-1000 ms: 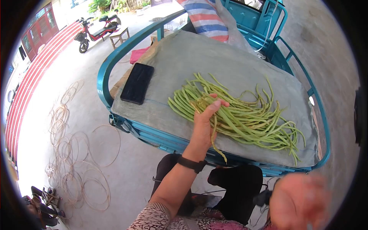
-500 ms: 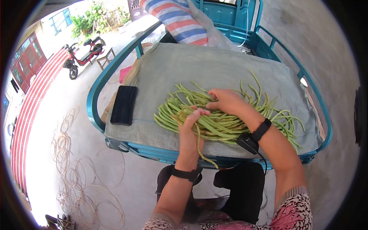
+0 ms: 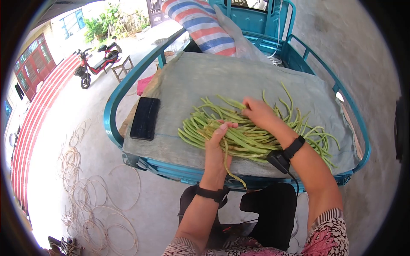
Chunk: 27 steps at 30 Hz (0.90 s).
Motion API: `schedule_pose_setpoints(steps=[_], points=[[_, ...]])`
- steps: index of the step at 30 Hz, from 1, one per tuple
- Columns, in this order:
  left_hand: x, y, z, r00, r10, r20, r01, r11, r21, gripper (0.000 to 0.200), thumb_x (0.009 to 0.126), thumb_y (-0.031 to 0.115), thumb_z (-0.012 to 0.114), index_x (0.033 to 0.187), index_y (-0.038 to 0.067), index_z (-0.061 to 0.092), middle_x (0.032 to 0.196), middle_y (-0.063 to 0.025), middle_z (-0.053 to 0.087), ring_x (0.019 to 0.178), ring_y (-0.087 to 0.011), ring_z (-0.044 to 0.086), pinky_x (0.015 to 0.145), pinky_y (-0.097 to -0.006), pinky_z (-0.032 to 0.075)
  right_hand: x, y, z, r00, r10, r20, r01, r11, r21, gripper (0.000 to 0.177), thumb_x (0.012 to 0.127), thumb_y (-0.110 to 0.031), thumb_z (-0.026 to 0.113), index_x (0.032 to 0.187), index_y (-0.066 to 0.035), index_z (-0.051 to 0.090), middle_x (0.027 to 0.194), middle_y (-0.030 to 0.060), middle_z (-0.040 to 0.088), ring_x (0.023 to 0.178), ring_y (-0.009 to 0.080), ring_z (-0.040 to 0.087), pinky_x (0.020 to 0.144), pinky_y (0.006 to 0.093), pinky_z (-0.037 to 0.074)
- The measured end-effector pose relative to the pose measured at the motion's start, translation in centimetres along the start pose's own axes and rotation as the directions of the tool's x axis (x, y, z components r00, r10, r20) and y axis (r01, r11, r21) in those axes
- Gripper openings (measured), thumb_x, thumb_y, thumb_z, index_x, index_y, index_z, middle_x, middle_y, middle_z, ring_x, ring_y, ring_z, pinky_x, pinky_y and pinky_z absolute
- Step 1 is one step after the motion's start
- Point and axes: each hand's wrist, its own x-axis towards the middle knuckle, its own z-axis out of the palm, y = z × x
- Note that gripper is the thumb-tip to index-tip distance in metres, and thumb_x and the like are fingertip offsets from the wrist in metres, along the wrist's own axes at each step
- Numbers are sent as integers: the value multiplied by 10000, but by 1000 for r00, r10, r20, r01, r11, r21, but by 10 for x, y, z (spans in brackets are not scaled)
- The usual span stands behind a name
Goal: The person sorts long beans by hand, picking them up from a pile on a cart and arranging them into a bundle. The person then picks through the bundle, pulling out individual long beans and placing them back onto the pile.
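Teal cart point(image 3: 113, 100) holds long beans point(image 3: 252, 140); left hand point(image 3: 216, 149) grips some; right hand point(image 3: 259, 112) atop, grip unclear.

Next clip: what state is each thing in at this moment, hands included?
long beans: heaped loosely on the cloth.
left hand: closed around a few long beans, one pod dangling below it.
right hand: on the heap, fingers curled, hold unclear.
phone: lying flat, screen dark.
grey cloth: spread over the cart bed.
scooter: parked upright.

L hand point(image 3: 215, 149) holds beans point(image 3: 256, 138) | R hand point(image 3: 258, 112) on them, grip unclear
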Motion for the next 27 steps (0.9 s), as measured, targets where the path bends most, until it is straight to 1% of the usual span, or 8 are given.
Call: schedule_pose_setpoints(steps=[4,7,10,13,16,19,25,27], points=[[-2,4,3,999,-35,4,35,999,26,310,919,128,587,1200,-3,584,1069,-118,666,985,-208,631,893,-363,530,-6,-9,-19,982,17,-187,67,899,432,150,915,-180,598,1028,-83,580,873,144,664,831,344,634,703,414,489],[-2,4,5,999,-33,4,33,999,15,379,918,130,582,1266,-21,577,1135,-128,651,1049,-222,615,939,-377,513,-25,-39,-42,858,-186,-480,299,939,172,135,906,-131,617,1030,-82,597,876,129,657,821,332,625,697,409,490],[-2,5,4,998,-49,26,49,999,5,413,905,129,592,1284,-31,557,1194,-138,627,1096,-229,600,978,-380,493,-49,-67,-64,713,-565,-415,456,824,-337,207,871,-117,657,1071,-94,611,899,111,656,834,322,627,697,419,491],[3,2,-2,998,-36,49,34,999,39,456,899,135,593,1317,-38,530,1226,-146,610,1127,-236,591,1008,-382,478,-75,-76,-53,868,-428,-251,356,890,-284,181,846,-67,671,1025,-53,642,922,107,637,834,325,614,722,378,488],[3,1,0,997,-48,65,50,998,-32,466,893,131,595,1323,-32,522,1229,-146,609,1143,-240,590,1016,-385,478,-90,-79,-38,925,-315,-214,303,949,-87,203,851,-104,675,1053,-97,650,899,94,628,843,323,625,705,413,495],[3,3,-1,992,-58,110,58,998,-1,467,901,158,584,1333,-3,518,1236,-123,606,1160,-230,577,1037,-392,464,-93,-75,-26,906,-302,-297,310,951,-23,170,861,-107,671,1029,-86,663,927,93,621,841,312,627,706,397,496],[4,-1,-11,992,-50,112,46,998,38,353,917,119,577,1246,-7,562,1236,-131,603,1123,-227,600,1000,-377,500,-103,-76,-22,960,-179,-217,211,968,138,216,861,-107,674,1077,-88,677,930,97,618,837,299,632,692,381,495],[5,-1,-13,992,-56,109,52,998,36,353,915,97,580,1255,5,549,1211,-123,606,1109,-232,606,992,-372,506,-104,-73,-16,935,-211,-287,256,958,131,214,858,-104,676,1072,-92,686,923,91,620,823,296,627,694,376,496]])
